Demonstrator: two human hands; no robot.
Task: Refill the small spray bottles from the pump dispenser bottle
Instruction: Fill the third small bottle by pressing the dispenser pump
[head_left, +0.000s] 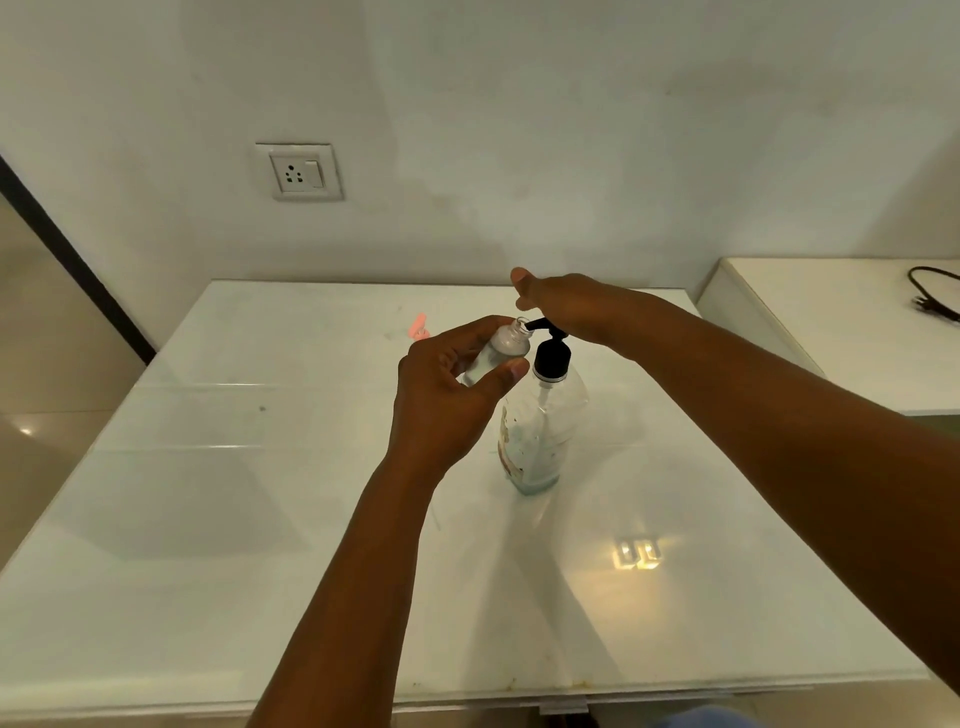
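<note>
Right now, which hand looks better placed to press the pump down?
The right hand: it already rests on the black pump head. The left hand is busy gripping the small spray bottle, its open neck at the nozzle.

The scene is viewed from head height, forward and steeply down onto the worktop (260, 519), closely, with the wall socket (298, 172) beyond it.

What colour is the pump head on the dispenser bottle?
Black, seen in the head view: the pump head tops the clear dispenser bottle.
</note>
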